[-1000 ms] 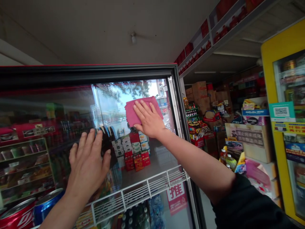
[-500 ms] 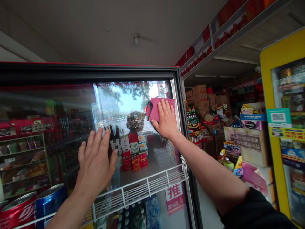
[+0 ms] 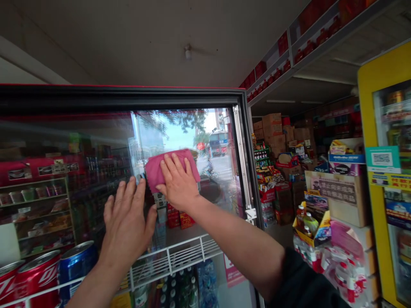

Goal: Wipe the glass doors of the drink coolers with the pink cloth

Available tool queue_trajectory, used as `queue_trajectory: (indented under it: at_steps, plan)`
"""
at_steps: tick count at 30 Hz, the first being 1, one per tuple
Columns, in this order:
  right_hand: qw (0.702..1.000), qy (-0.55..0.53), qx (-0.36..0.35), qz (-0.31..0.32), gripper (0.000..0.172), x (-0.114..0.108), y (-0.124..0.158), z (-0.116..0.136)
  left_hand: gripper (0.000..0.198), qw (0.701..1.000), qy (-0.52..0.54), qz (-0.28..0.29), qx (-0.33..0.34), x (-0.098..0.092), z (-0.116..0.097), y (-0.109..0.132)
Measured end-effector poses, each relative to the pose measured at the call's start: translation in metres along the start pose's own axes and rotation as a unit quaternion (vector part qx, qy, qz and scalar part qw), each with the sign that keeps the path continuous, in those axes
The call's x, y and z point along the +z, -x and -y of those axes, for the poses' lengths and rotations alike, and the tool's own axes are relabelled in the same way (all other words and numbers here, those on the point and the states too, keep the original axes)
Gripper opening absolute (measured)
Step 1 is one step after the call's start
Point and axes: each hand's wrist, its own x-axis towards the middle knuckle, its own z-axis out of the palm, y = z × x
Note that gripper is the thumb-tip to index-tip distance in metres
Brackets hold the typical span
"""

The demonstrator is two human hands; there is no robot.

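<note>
A pink cloth lies flat against the glass door of a drinks fridge. My right hand presses on it with the fingers stretched out, covering part of the cloth. To its left my left hand is held up at the glass, its fingers extended and nothing in it. Whether its fingertips touch the pane I cannot tell. Below both hands a white wire rack runs along the inner side of the door. My right forearm crosses in front of the rack.
Red cans and a blue can stand in the rack at lower left. The dark door frame borders the glass on the right. Beyond are stacked cartons, bottles in an open box and a yellow fridge.
My right hand has slid the pink cloth left and down across the glass. My left hand has stayed almost in place. The view has shifted slightly.
</note>
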Motion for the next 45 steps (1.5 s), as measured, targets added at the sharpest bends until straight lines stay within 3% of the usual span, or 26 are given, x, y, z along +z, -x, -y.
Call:
queue_trajectory:
  at_steps: [4, 7, 11, 15, 19, 23, 32, 45]
  plan:
    - [0.999, 0.018, -0.042, 0.009, 0.078, -0.002, -0.003, -0.013, 0.075, 1.0, -0.002, 0.007, -0.003, 0.004, -0.002, -0.001]
    - [0.998, 0.023, -0.055, 0.016, 0.081, -0.009, 0.008, -0.045, 0.073, 1.0, -0.001, 0.014, -0.008, 0.004, -0.006, -0.001]
    - [0.999, 0.043, -0.004, 0.03, 0.085, -0.022, 0.038, -0.099, 0.072, 1.0, 0.001, 0.015, -0.019, -0.006, -0.008, 0.008]
    - [0.996, 0.085, 0.021, 0.023, 0.086, -0.034, 0.073, -0.141, 0.075, 0.999, -0.009, 0.002, -0.038, -0.019, 0.008, 0.033]
    - [0.993, 0.113, 0.013, -0.024, 0.091, -0.036, 0.087, -0.147, 0.078, 0.997, -0.022, 0.005, -0.076, -0.025, 0.033, 0.059]
    - [0.994, 0.103, -0.002, -0.042, 0.1, -0.029, 0.079, -0.125, 0.079, 0.993, -0.028, 0.006, -0.112, -0.033, 0.051, 0.073]
    - [0.994, 0.083, -0.075, 0.001, 0.105, -0.001, 0.046, -0.051, 0.083, 0.992, -0.014, -0.008, -0.124, -0.054, 0.073, 0.079]
    - [0.985, -0.039, -0.163, 0.049, 0.091, 0.05, -0.035, 0.111, 0.081, 0.992, -0.024, 0.01, -0.124, -0.069, 0.14, 0.094]
